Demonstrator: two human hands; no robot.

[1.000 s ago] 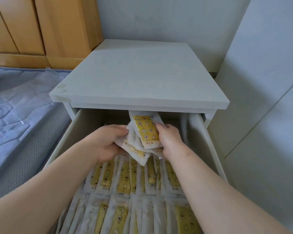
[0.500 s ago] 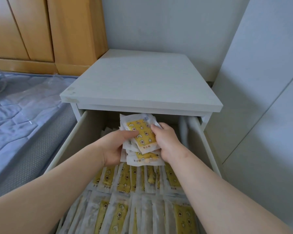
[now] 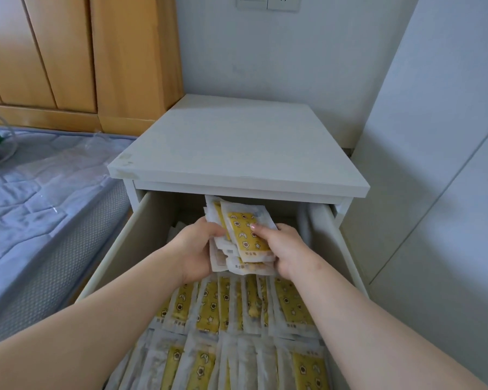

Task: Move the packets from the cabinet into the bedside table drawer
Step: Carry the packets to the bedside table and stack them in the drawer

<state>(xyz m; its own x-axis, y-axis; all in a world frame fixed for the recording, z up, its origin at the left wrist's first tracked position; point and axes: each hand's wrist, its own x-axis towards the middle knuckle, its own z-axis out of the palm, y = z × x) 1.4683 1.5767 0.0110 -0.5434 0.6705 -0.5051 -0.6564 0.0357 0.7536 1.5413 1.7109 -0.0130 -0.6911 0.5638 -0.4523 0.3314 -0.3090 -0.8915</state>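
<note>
**Bundle of packets**: white-edged sachets with yellow printed faces are being held as a loose, fanned stack between both hands. The stack is tilting, with its upper end pointing toward the back of the drawer.

**Left hand**: is gripping the left edge of the stack, with the fingers curling behind it. The forearm is reaching in from the lower left.

**Right hand**: is gripping the right edge of the stack, with the index fingertip pressing on the face of the top packet. The forearm is reaching in from the lower right.

**Position of the bundle**: it is hanging over the rear part of the open drawer, just under the front lip of the bedside table. Whether its lower end is touching the packets beneath cannot be told.

**Drawer contents**: two rows of matching packets are standing on edge, packed side by side.
- The far row is sitting directly below the hands.
- The near row is lying between the forearms at the bottom of the view.

**Surroundings**:
- A blue-grey quilted mattress is lying just beside the table on the left.
- Wooden doors are standing behind the mattress.
- A wall socket is showing above the table.
- A white panel is rising on the right.
</note>
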